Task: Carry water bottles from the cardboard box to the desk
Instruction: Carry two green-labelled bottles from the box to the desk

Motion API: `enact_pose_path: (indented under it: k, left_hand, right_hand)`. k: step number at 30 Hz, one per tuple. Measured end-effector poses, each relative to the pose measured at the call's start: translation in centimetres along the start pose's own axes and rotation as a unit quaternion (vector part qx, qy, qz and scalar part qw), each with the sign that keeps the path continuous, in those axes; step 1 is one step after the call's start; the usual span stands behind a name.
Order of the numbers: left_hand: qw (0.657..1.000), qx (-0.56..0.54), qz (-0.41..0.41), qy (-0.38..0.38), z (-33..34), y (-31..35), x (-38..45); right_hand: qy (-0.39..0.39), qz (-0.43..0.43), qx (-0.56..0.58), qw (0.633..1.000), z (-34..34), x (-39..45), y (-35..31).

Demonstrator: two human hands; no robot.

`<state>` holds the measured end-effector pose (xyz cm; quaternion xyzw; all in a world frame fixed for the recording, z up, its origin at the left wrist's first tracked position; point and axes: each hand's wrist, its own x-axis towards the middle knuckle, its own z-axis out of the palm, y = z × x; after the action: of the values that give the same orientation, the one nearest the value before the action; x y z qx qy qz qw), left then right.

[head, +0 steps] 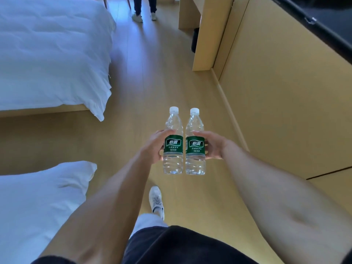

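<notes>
Nearest the camera, your dark shorts (182,244) and one pale shoe (156,201) showed over the wooden floor (171,82), the foot set forward as in mid-stride. Both bare forearms reached out ahead of you. Your left hand (152,147) wrapped its fingers round the green label of the left bottle (173,143), and your right hand (214,146) gripped the right bottle (195,145) at the same band. Gripping at the label, near mid-height, probably kept each full bottle balanced, upright and steady, caps up. You held the two just beside each other, nearly touching, out in front where you could watch them, well above the floor.

To your left lay the corner of a near bed (38,197), then a second bed (53,54) farther on. On your right ran a pale wooden panel (285,101). Beyond it stood what I judged to be the desk (207,25), with a dark bin (195,40) tucked under it. Farthest off, another person's legs (144,8) stood on the floor. The cardboard box was not in view, so you appeared to be partway through the carry.
</notes>
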<state>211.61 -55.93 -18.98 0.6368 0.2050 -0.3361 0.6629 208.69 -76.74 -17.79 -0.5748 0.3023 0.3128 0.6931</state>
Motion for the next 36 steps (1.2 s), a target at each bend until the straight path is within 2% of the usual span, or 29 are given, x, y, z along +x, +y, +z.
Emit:
enact_pose_path:
  k: [7, 14, 24, 36]
  left_hand:
    - [1.000, 0.004, -0.009, -0.008, -3.5, 10.7, 9.2]
    - [1.000, -0.009, -0.024, -0.005, -6.3, 17.0, 16.1]
    - [1.000, -0.023, -0.016, -0.003, -8.5, 25.5, 26.8]
    - [1.000, -0.025, 0.007, 0.017, -8.2, 40.4, 39.3]
  right_hand:
    - [0.025, -0.002, 0.007, 1.000, 2.6, 8.1, -10.6]
    - [0.029, -0.001, 0.008, 1.000, 3.9, 14.9, -18.1]
    - [-0.005, 0.025, -0.009, 1.000, 3.8, 26.2, -28.7]
    - [-0.042, 0.031, -0.039, 0.998, 1.8, 37.7, -46.6]
